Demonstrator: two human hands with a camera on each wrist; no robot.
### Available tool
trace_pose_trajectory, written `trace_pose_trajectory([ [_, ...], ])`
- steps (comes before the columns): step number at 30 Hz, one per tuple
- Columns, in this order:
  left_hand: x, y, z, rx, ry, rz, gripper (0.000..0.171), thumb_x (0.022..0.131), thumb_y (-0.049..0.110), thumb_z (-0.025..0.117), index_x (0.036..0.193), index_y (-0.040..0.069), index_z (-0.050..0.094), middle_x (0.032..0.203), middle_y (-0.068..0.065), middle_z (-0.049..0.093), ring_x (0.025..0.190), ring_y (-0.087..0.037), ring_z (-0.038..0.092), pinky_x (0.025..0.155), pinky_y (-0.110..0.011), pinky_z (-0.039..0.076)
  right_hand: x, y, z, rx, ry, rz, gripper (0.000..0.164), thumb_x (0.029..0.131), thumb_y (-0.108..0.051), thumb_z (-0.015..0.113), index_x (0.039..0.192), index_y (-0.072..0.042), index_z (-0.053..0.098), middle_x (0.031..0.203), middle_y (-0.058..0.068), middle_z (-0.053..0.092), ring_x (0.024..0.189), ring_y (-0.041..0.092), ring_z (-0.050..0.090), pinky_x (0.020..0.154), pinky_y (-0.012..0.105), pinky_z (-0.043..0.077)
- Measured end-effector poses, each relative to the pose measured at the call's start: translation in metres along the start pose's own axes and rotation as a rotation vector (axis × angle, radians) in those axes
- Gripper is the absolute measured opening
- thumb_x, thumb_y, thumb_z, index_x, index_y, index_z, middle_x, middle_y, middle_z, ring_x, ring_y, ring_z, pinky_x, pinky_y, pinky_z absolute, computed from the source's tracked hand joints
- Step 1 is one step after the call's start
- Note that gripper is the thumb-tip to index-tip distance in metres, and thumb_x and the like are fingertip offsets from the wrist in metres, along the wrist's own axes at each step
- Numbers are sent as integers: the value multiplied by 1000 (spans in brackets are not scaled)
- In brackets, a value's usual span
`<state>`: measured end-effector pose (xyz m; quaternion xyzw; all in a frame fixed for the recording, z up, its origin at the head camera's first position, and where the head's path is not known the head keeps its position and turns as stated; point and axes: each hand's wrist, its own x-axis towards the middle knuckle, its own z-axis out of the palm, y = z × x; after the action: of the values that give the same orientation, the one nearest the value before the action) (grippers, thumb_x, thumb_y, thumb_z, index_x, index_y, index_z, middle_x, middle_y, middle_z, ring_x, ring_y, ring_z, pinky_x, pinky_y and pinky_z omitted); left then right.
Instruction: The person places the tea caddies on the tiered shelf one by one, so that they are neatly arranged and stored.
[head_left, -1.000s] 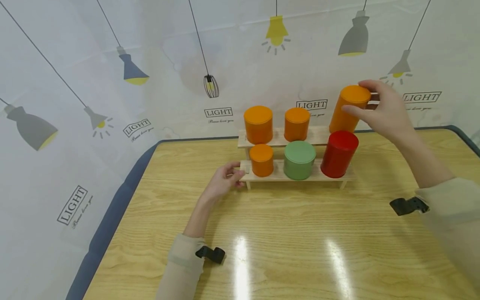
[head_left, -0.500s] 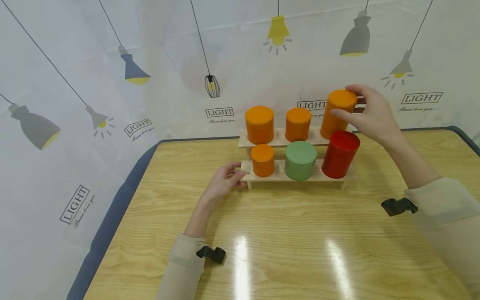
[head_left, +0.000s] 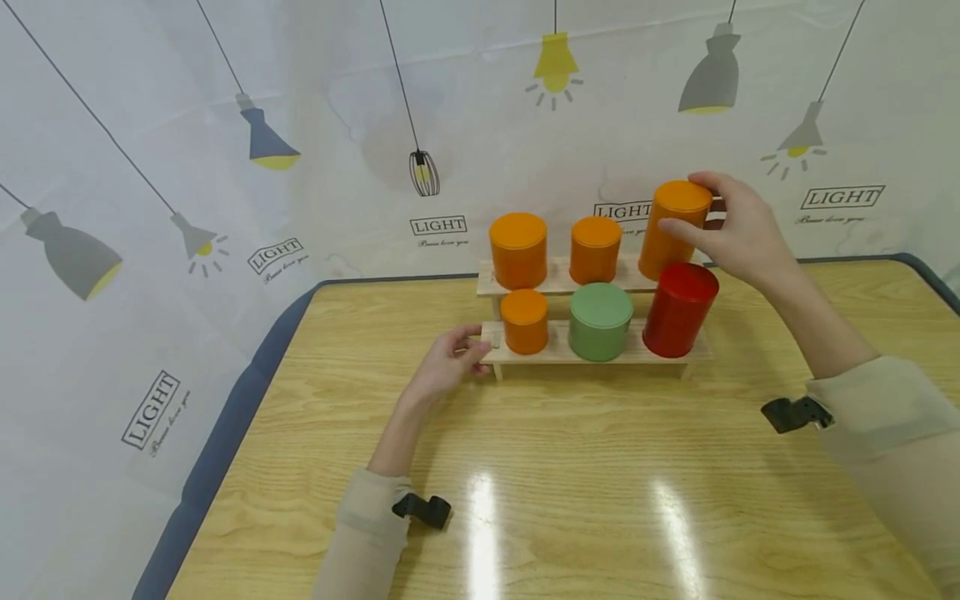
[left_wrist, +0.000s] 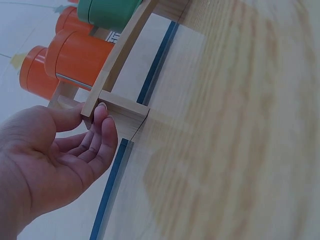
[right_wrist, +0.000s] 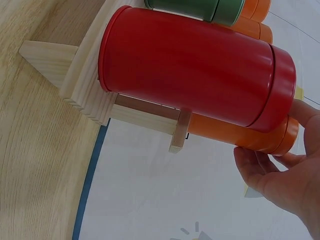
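My right hand point(head_left: 746, 233) holds a tall orange canister point(head_left: 670, 237) near its top, thumb on one side and fingers on the other. That canister stands at the right end of the upper tier of a two-step wooden rack point(head_left: 562, 358). With thumb above and fingers below, my left hand point(left_wrist: 60, 150) pinches the left end of the rack's lower tier. Along the lower tier are a small orange canister point(head_left: 525, 323), a green canister point(head_left: 600, 323) and a tall red canister point(right_wrist: 190, 70). Two more orange canisters, one wider point(head_left: 517, 252) and one narrower point(head_left: 595, 252), stand on the upper tier.
The rack is on a wood-grain table point(head_left: 570, 467) with a dark blue edge point(head_left: 217, 433). Close behind it rises a pale wall covering point(head_left: 480, 100) printed with lamps. The red canister partly hides the orange one behind it in the right wrist view.
My right hand has brought the tall orange canister left and slightly down onto the upper tier, then stayed almost still over the last half second. My left hand keeps its place on the rack.
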<state>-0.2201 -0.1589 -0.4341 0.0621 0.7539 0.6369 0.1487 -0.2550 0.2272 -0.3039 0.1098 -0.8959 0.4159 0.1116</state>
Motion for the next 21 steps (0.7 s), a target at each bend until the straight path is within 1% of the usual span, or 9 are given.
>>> trace_pose_trajectory([
  [5, 0, 0, 0, -5, -4, 4, 44, 105, 9, 56, 145, -6, 44, 109, -19, 61, 82, -21, 65, 82, -35, 60, 0, 1, -1, 0, -4, -5, 72, 96, -34, 70, 151, 0, 39, 139, 21, 51, 109, 35, 51, 73, 11, 42],
  [8, 1, 0, 0, -6, -6, 15, 42, 105, 9, 55, 143, -7, 46, 109, -19, 62, 81, -20, 64, 82, -36, 60, -2, 1, -1, 8, -12, 12, 75, 97, -37, 68, 155, -2, 34, 142, 22, 48, 114, 38, 50, 77, 15, 43],
  [10, 1, -1, 1, 0, -1, 25, 41, 105, 10, 54, 142, -7, 48, 109, -20, 63, 80, -19, 65, 81, -37, 60, -3, 3, -2, 21, -18, 32, 77, 98, -39, 65, 158, -4, 29, 146, 23, 44, 119, 40, 48, 83, 22, 46],
  [12, 0, 0, 2, 28, 21, 34, 40, 106, 11, 53, 141, -7, 48, 108, -19, 63, 80, -19, 65, 81, -37, 60, -5, 5, -3, 35, -23, 47, 77, 100, -41, 61, 159, -7, 25, 149, 24, 41, 124, 42, 45, 90, 33, 47],
  [14, -2, 3, 4, 79, 58, 36, 40, 107, 15, 53, 141, -6, 50, 108, -19, 63, 82, -20, 64, 81, -37, 59, -8, 8, -5, 44, -26, 55, 75, 102, -42, 56, 160, -8, 24, 150, 25, 40, 127, 44, 43, 96, 45, 46],
  [16, -5, 7, 6, 140, 96, 39, 41, 107, 18, 53, 141, -4, 51, 111, -19, 63, 87, -22, 64, 82, -37, 59, -11, 13, -6, 53, -25, 56, 71, 103, -42, 53, 160, -10, 25, 149, 25, 41, 128, 44, 42, 99, 53, 43],
  [17, -6, 9, 7, 175, 113, 44, 41, 107, 20, 53, 141, -3, 51, 113, -19, 63, 90, -23, 64, 83, -38, 58, -12, 16, -8, 54, -23, 58, 69, 104, -42, 51, 160, -10, 25, 148, 25, 42, 128, 44, 42, 100, 53, 42],
  [18, -7, 11, 8, 208, 129, 47, 43, 107, 22, 53, 142, -3, 51, 114, -18, 62, 94, -25, 63, 84, -38, 58, -14, 19, -9, 55, -22, 60, 68, 105, -42, 49, 160, -11, 26, 147, 25, 42, 127, 44, 42, 99, 52, 42],
  [21, -8, 16, 8, 300, 169, 82, 44, 107, 22, 52, 142, -5, 50, 120, -21, 61, 105, -32, 62, 88, -41, 56, -20, 27, -13, 47, -19, 69, 64, 106, -41, 46, 159, -12, 28, 145, 24, 44, 122, 39, 46, 93, 38, 44],
])
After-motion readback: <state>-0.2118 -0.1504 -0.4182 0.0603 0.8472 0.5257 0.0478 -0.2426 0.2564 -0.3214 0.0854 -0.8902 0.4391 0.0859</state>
